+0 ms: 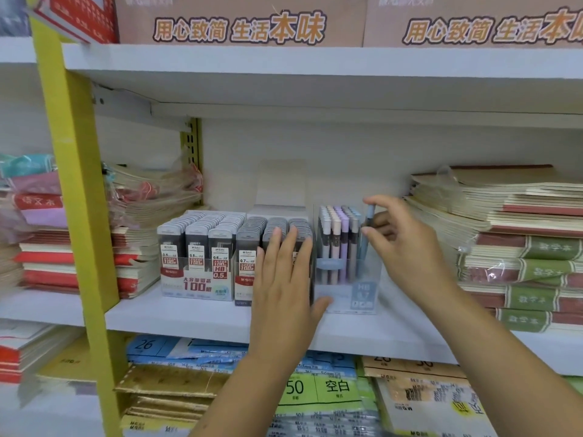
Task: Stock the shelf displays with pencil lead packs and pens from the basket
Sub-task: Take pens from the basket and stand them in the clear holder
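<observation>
Your left grip [285, 279] was extended forward, palm down, fingers straight, thumb spread. Your right grip [407, 244] was raised beside it, thumb and forefinger pinching a pen [364, 250].

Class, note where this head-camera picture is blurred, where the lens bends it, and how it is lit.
Head view: notebooks at the left edge are smeared; the wide lens makes the yellow post lean; lighting is soft and even; the lead pack display reads sharp.

Lead packs [202, 234]: grey rows, upright, two boxes [195, 290].
Pens [334, 228]: pastel, upright, clear display [347, 299].
Blue pen [364, 250]: we hold it upright, display's R edge.
</observation>
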Demonstrator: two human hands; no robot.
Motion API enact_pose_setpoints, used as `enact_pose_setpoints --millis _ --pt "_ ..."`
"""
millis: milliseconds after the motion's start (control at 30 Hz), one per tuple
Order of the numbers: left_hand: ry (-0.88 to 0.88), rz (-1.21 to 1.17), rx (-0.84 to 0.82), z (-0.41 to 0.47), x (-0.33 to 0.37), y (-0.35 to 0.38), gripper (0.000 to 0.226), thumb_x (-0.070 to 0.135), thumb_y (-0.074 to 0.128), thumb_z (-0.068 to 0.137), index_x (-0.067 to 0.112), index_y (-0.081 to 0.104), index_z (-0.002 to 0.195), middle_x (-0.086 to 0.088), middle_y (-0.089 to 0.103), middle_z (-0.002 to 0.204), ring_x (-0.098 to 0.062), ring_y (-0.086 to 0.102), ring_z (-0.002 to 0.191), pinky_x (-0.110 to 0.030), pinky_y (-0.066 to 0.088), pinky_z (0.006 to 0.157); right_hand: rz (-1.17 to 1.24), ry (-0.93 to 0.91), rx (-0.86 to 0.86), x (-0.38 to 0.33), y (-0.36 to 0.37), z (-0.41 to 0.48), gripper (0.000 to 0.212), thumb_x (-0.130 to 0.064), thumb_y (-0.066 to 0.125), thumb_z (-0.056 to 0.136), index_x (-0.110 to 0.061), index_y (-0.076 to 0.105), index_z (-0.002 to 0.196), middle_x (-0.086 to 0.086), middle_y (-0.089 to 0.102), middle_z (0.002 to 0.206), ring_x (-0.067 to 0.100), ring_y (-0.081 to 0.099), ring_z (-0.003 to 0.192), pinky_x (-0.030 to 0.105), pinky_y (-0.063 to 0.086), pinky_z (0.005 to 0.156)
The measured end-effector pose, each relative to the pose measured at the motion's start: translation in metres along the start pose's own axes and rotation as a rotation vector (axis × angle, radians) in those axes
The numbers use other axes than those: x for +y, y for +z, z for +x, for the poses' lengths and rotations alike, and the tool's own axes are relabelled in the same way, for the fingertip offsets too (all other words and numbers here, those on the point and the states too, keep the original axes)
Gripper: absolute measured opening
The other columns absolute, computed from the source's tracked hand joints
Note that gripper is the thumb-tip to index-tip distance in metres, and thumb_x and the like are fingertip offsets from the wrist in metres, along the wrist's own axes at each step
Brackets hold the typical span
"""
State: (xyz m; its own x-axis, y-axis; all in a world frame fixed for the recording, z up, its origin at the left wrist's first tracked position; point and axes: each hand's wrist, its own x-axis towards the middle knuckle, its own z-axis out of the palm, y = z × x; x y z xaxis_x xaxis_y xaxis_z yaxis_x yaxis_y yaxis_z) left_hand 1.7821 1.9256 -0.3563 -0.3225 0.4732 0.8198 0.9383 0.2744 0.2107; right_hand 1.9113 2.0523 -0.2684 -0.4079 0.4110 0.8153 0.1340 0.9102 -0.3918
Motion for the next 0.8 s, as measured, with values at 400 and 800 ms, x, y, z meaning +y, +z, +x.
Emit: enact_pose_setpoints --millis 400,800 --pt "0.054 0.018 -0.071 -0.002 -0.009 -0.003 0.086 0.042 0.077 0.082 0.022 0.034 0.153 -0.001 0.006 0.169 -0.018 -0.009 0.156 -0.047 0.008 0.125 -0.242 0.024 0.005 0.010 0.008 -0.009 0.035 -0.025 0.060 0.094 -0.027 0.059 0.128 -0.004 0.053 0.102 0.002 0.027 0.096 0.020 0.024 0.076" --pt "0.012 -0.197 0.066 -0.110 -0.019 -0.055 0.039 0.023 0.056 0.095 0.016 0.056 0.133 -0.002 0.056 0.131 -0.018 0.047 0.124 -0.012 0.021 0.111 0.355 0.201 0.245 -0.042 0.021 -0.145 0.030 -0.023 0.049 0.094 -0.047 0.052 0.111 -0.016 0.056 0.089 0.005 0.055 0.078 0.013 0.042 0.064"
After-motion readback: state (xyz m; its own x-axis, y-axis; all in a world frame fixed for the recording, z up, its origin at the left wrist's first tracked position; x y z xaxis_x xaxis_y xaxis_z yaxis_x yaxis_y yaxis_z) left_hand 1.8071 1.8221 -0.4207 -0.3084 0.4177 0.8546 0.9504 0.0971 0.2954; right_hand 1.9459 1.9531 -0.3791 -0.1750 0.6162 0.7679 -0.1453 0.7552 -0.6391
